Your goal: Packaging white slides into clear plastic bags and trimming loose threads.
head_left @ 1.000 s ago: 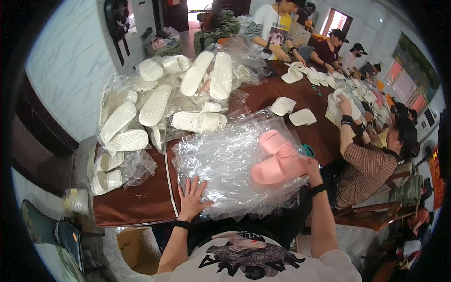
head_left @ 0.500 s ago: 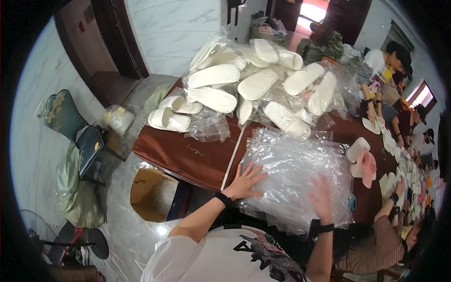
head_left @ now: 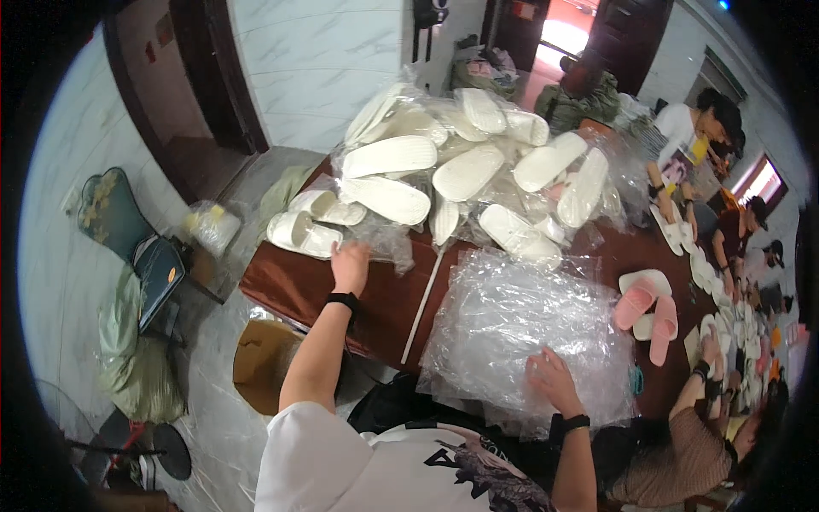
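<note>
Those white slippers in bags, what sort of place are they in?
Probably a small slipper workshop: white slippers in clear bags are heaped on a long table, a stack of flat clear plastic lies near them, and other people are busy with more slippers along the table.

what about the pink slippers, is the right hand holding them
No, the pink slippers lie partly over white slippers beside the clear plastic bags, apart from the right hand, which is over the bags.

Plastic bags (head_left: 503, 311) lie on the table (head_left: 384, 317) before bagged slippers (head_left: 467, 173).
</note>
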Motion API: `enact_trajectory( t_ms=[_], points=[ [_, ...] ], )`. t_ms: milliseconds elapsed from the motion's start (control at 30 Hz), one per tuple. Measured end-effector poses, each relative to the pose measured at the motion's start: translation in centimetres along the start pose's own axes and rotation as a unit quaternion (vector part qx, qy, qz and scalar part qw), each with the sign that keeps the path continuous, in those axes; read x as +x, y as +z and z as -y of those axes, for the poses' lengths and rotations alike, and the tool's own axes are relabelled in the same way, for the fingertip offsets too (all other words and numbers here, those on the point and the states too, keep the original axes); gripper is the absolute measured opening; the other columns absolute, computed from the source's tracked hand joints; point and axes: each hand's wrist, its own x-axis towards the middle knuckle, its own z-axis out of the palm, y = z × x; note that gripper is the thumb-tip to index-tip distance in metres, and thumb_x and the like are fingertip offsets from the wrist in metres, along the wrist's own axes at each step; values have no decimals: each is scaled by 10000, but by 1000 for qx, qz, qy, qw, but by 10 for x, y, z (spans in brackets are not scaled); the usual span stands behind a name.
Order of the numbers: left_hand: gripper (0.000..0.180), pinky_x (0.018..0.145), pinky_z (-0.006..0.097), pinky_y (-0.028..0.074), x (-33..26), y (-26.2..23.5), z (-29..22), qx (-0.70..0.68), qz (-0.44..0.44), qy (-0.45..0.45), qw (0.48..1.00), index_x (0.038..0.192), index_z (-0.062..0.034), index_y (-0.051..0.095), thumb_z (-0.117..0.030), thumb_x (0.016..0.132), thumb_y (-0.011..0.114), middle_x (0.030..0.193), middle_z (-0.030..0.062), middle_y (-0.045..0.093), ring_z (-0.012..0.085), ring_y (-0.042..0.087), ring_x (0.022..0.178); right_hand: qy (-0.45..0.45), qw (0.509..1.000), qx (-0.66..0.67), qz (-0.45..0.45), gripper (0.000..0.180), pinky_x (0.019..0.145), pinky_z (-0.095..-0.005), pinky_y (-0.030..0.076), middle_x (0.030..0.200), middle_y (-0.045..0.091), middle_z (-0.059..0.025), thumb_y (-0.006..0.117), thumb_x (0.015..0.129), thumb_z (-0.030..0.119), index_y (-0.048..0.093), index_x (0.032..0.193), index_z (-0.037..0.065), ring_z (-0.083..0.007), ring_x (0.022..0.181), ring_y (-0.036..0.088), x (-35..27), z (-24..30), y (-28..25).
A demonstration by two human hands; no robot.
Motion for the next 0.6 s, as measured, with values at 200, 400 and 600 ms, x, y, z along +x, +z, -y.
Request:
enact_trajectory(
  t_ms=[200,400,600],
  points=[
    [162,615,282,403,46,-87,-47,-400,-161,-132,893,983,-22,675,-110,944,546,753,24,567,146,500,671,6,999,-33,-1,511,1097,-445,292,1458,409,-151,671,819,233,552,1313,177,-336,1335,384,2,-15,10],
    [228,558,208,307,75,-119,-103,-587,-197,-151,770,920,-4,689,-177,976,552,664,-68,459,28,382,618,4,1000,-12,6,534,1114,-473,266,1488,376,-124,650,835,262,519,1350,206,-340,1358,349,1,-6,2],
    [507,705,270,445,48,-88,-140,-482,297,16,824,1240,-25,559,-172,786,731,932,40,545,126,483,744,28,999,-35,21,518,1137,-499,224,1512,344,-105,620,856,303,509,1358,239,-332,1395,297,-2,-2,5]
  ],
)
